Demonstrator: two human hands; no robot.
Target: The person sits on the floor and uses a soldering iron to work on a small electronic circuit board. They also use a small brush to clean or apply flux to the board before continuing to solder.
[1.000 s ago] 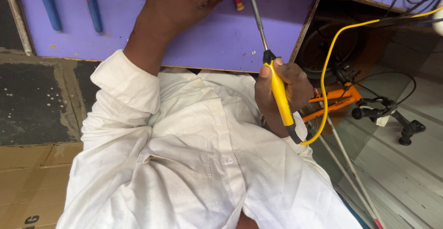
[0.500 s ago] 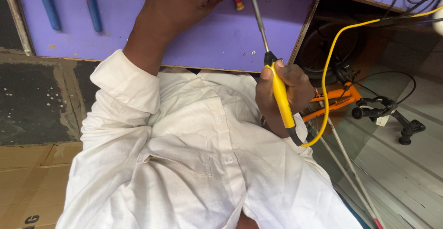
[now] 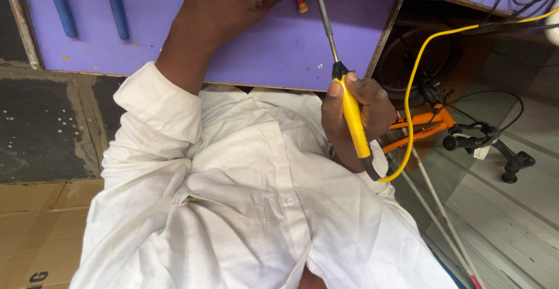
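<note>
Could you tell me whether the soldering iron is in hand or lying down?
In hand: the right hand grips the soldering iron.

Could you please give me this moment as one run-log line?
right hand: grips yellow soldering iron | left hand: on purple board | tip: at top edge

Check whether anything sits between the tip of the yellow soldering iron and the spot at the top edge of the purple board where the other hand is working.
Nothing visible blocks it. The right hand grips the yellow soldering iron, and its metal shaft runs bare over the purple board up to the left hand. The tip itself is cut off by the picture's top edge.
</note>
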